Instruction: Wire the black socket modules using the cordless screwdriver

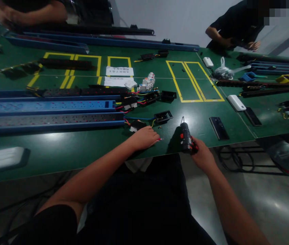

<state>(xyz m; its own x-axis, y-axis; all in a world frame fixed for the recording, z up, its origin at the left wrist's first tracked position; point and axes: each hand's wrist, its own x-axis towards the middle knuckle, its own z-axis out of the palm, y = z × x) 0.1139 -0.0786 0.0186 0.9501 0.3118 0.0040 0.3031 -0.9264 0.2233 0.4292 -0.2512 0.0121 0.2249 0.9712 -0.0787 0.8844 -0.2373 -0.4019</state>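
My right hand [202, 153] is wrapped round the grip of a black and orange cordless drill [185, 137], its thin bit pointing away from me over the green table. My left hand [145, 137] is closed low at the table's near edge, with the end of a red wire [159, 139] poking out at its fingertips. Just beyond it lies a black socket module [137, 125] with a white label, partly covered by the hand. An open black housing [163, 117] with wires running to it sits between the left hand and the drill bit.
Long blue power-strip rails [83, 130] stretch off to the left. White connectors [148, 82] are heaped behind the wired modules. A dark phone [219, 128] lies right of the drill. Two people work across the table, one at far left, one at far right.
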